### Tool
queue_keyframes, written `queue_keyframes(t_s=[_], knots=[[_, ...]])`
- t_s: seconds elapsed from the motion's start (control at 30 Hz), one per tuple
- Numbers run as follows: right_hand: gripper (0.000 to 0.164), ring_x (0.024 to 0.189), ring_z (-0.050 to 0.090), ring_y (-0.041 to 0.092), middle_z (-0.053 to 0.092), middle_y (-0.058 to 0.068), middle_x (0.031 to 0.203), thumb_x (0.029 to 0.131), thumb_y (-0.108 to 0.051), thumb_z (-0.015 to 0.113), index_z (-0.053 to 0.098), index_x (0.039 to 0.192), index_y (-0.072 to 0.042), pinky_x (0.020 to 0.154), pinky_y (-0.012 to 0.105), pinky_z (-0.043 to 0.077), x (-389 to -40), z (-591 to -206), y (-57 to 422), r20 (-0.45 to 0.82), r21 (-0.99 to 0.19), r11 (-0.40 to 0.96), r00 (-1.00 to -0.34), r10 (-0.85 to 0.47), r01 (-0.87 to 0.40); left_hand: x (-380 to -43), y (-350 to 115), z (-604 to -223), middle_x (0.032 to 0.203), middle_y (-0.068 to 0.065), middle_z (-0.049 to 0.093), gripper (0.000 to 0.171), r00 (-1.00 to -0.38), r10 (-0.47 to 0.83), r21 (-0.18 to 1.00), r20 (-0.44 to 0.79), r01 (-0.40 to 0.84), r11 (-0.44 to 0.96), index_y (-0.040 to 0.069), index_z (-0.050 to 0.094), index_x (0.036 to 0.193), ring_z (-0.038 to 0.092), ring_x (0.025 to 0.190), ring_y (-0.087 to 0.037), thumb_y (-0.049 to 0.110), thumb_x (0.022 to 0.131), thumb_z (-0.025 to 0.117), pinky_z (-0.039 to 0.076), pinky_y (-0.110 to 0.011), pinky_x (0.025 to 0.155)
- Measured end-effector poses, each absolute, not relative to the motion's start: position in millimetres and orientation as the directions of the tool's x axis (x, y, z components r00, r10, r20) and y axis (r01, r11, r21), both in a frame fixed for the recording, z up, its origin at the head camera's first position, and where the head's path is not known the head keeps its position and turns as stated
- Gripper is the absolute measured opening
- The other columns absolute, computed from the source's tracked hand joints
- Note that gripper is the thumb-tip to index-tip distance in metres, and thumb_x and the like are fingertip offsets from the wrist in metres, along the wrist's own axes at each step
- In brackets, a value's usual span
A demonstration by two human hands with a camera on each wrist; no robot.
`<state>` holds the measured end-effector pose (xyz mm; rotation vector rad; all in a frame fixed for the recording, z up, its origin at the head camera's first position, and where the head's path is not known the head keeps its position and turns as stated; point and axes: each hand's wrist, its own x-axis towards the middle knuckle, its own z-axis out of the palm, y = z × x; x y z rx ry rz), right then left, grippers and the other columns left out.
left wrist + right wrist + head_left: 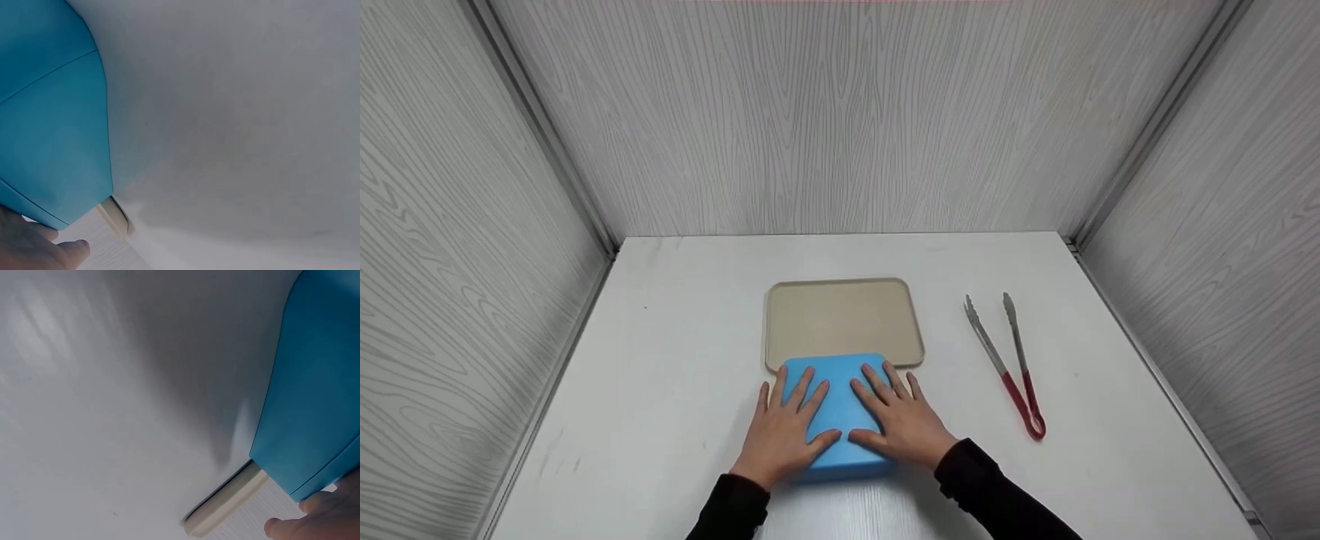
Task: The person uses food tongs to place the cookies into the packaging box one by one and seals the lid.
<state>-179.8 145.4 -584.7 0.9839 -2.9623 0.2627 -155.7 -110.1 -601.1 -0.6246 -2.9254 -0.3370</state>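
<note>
A blue box-shaped block [840, 401] with a smooth top sits near the front of the white table. My left hand [781, 444] rests on its left side, palm down, with fingers spread and straight. On the right side my right hand [911, 429] lies the same way, the two thumbs pointing toward each other. The far end of the block overlaps the near edge of a beige rectangular tray [844, 319]. Both wrist views show the block's sloping blue side, with fingertips [275, 527] past its edge in the right one.
Tongs [1037, 429] with red handles and metal arms lie spread apart on the table [675, 360], right of the tray. Grey wood-grain panels [840, 120] stand at the back and on both sides.
</note>
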Motion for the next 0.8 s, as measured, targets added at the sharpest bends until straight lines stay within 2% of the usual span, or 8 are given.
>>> queue_keyframes(t_s=[0.3,0.8], knots=[[0.085,0.158,0.007,0.038,0.015,0.007,0.172,0.098,-0.074,0.038,0.024,0.164,-0.023,0.121,0.071,0.015,-179.4,-586.2,145.2,0.059,-0.155,0.789,-0.803,-0.594,-0.595,-154.2,-110.6,-600.2,0.170,-0.007,0.025,0.084,-0.902,0.386,0.175,0.192,0.419,0.891,0.023,0.036,0.161,0.013,0.156,-0.044,0.077,0.097,0.033,0.020,-0.070,0.120],[0.082,0.157,0.010,0.039,0.020,0.007,0.171,0.099,-0.074,0.036,0.027,0.164,-0.024,0.119,0.073,0.016,-183.5,-579.3,147.4,0.050,-0.138,0.804,-0.815,-0.578,-0.579,-159.9,-111.9,-590.8,0.170,-0.008,0.024,0.083,-0.923,0.360,0.137,0.136,0.377,0.916,0.025,0.034,0.161,0.015,0.155,-0.044,0.078,0.097,0.030,0.015,-0.070,0.122]])
